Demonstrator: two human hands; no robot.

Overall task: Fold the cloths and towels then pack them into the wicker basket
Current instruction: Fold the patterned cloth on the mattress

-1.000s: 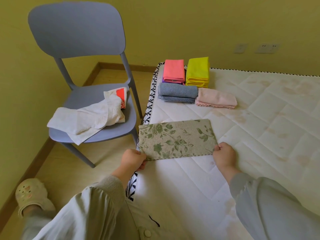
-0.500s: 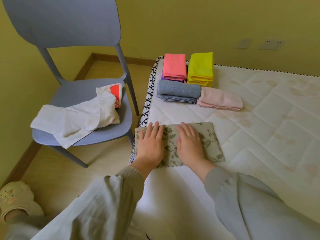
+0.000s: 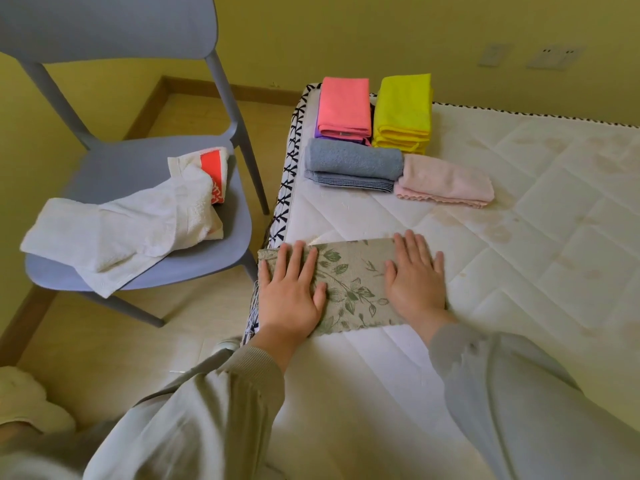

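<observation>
A folded green floral cloth (image 3: pixel 353 282) lies on the white mattress (image 3: pixel 519 237) near its left edge. My left hand (image 3: pixel 291 296) rests flat on the cloth's left end, fingers spread. My right hand (image 3: pixel 415 275) presses flat on its right end. Farther back lie folded cloths: a pink one (image 3: pixel 344 105) on a purple one, a yellow stack (image 3: pixel 403 110), a grey-blue towel (image 3: pixel 353 164) and a pale pink towel (image 3: pixel 446 180). No wicker basket is in view.
A grey plastic chair (image 3: pixel 138 168) stands left of the mattress, holding an unfolded white towel (image 3: pixel 114 233) and a white cloth with an orange-red patch (image 3: pixel 211 168). A slipper (image 3: pixel 24 400) shows at the lower left on the tan floor. Yellow walls stand behind.
My hands went from pinching the floral cloth's near corners to lying flat on it side by side, then slid apart toward its two ends. The view moved closer.
</observation>
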